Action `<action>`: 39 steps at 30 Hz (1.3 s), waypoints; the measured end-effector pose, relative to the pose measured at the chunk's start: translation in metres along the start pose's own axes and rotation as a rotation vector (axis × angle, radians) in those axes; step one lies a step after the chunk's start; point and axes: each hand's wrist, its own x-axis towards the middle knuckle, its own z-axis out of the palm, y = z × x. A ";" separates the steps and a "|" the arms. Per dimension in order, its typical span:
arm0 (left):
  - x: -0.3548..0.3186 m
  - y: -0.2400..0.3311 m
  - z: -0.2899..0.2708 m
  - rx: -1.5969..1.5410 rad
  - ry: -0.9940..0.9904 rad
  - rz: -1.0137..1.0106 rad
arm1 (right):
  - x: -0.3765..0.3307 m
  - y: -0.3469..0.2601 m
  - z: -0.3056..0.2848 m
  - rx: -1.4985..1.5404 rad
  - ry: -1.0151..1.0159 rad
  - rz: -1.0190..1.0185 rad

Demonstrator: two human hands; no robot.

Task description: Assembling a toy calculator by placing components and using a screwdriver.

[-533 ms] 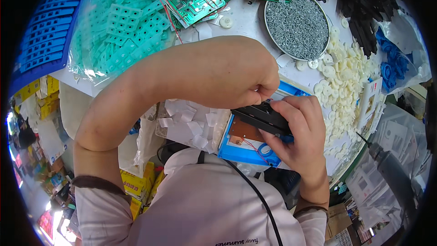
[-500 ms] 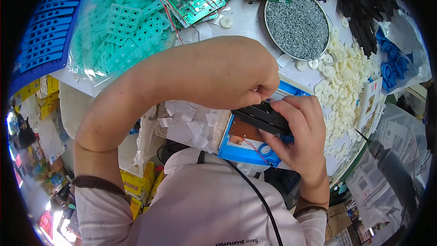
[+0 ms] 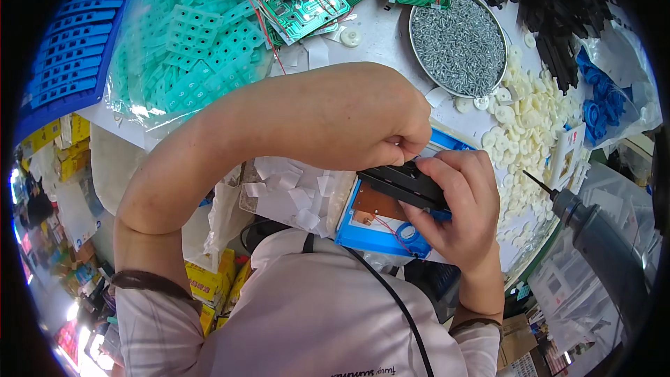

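White worktop (image 3: pixel 380 36), crowded on its far side with green circuit boards (image 3: pixel 317 14), turquoise keypad sheets (image 3: pixel 199 49) and a round dish (image 3: pixel 411 36) of small screws (image 3: pixel 457 45). At its near edge, in front of me, lies a blue casing (image 3: pixel 368 240) with a brown board (image 3: pixel 373 202) and thin red wires (image 3: pixel 394 232) showing in it. Over the casing I hold a long black part (image 3: pixel 401 186); whether the two touch, I cannot tell. My right hand (image 3: pixel 464 199) is clamped on the black part's right end, thumb to the near side and fingers to the far side. My left hand (image 3: pixel 412 126) reaches across from the left, fingertips drawn together at the part's far edge; the hand itself hides whether they pinch anything. For good handling, I judge, the right grip should bear the load firmly, leaving the left fingertips free for light, exact pressure. Red wires are best given clearance, since they could snag beneath the part. At right, a power driver (image 3: pixel 593 227) stands well apart from both hands.
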 end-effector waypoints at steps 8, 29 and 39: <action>-0.011 0.020 0.012 0.289 0.093 0.040 | 0.001 -0.007 -0.004 -0.066 -0.128 0.012; -0.016 0.031 0.030 0.072 0.147 -0.255 | -0.012 -0.026 -0.006 -0.280 -0.073 -0.024; 0.008 0.028 0.014 -0.140 0.013 -0.385 | -0.012 -0.025 -0.008 -0.254 -0.101 -0.002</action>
